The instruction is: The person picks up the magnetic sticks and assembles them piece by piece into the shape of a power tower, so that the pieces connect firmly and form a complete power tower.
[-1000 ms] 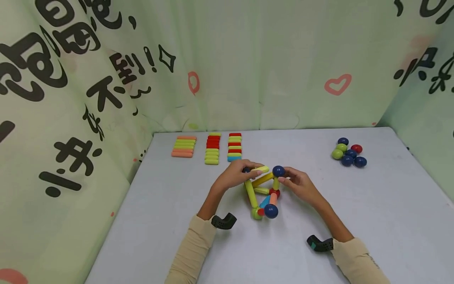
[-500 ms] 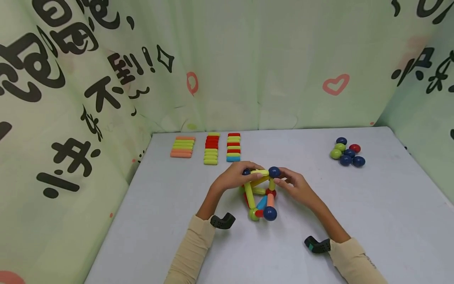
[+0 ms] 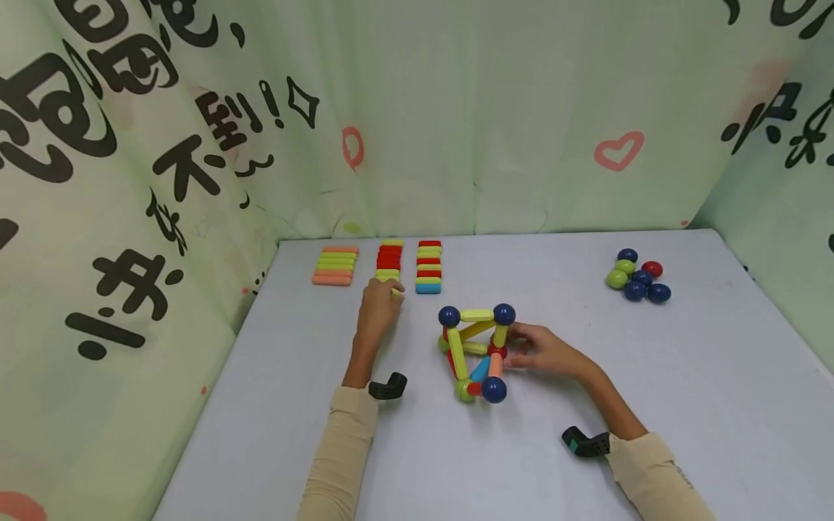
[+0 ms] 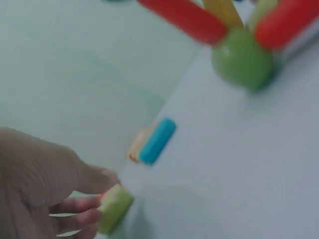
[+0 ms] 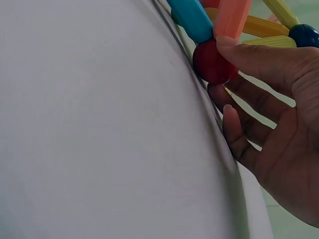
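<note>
A frame of coloured rods and balls (image 3: pixel 457 354) stands mid-table, with blue balls at its upper corners and a yellow-green rod (image 3: pixel 477 315) across its top. My right hand (image 3: pixel 546 350) is at its right side; in the right wrist view its thumb and fingers pinch the red ball (image 5: pixel 213 62) where a salmon rod (image 5: pixel 232 19) and a blue rod (image 5: pixel 191 20) meet. My left hand (image 3: pixel 379 307) is at the near end of the middle rod row, pinching a yellow-green rod (image 4: pixel 114 209) between thumb and fingers. That hand hides part of the row.
At the back left lie three rod rows: salmon and green (image 3: pixel 335 266), red and yellow-green (image 3: pixel 389 257), and a mixed one with a blue rod (image 3: pixel 428 288). Loose blue, green and red balls (image 3: pixel 641 278) sit at the back right. A curtain (image 3: pixel 482 123) hangs behind the table.
My left hand has left the frame and moved left and back to the middle rod row. The top rod now spans the two upper blue balls. My right hand slid down to the red ball.
</note>
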### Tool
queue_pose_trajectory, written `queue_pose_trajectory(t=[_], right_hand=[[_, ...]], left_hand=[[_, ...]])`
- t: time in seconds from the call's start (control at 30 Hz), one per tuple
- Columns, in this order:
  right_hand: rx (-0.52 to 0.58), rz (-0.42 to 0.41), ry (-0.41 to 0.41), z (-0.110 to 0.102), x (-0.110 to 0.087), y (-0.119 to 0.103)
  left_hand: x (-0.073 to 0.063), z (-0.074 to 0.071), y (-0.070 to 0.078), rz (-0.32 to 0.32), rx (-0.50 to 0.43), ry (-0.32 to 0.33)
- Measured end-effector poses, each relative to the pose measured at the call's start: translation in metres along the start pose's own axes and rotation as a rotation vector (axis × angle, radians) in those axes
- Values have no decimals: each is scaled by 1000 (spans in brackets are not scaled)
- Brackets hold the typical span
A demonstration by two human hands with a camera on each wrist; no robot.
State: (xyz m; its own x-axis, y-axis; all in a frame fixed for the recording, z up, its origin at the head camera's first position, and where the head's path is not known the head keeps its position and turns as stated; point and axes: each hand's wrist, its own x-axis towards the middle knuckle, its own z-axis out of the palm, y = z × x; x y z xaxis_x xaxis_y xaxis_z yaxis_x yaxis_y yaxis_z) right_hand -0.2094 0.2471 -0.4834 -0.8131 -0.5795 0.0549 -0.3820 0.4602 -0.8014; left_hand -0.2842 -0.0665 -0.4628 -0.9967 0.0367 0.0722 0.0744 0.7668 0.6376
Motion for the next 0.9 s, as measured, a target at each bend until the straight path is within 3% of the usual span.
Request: queue_pose_trajectory(t=[0.07,0.17,0.43,0.5,0.6,0.73,0.83,0.9], right_hand=[[-38,17,1,3,1,-1],[-62,12,-5,7,2,-3],[-123,14,16,8,1,-5],[-131,21,20,7,1,-5],[-125,29,37,4,0,-4],[-131,51,95,1,-1,-2],[-161,83,144,0,-2,-1],[-180,110,172,0,-3,-1]], left_hand=[[1,2,-10,-31,94,56],[0,4,-20,-27,169,101],[3,3,-25,17,292,47],[3,0,-21,27,221,21],[3,-6,-8,47,-14,-43],[-3,-17,16,32,-382,-186],[-10,-22,33,-20,-567,-301],[-14,-23,42,-40,-635,-375]])
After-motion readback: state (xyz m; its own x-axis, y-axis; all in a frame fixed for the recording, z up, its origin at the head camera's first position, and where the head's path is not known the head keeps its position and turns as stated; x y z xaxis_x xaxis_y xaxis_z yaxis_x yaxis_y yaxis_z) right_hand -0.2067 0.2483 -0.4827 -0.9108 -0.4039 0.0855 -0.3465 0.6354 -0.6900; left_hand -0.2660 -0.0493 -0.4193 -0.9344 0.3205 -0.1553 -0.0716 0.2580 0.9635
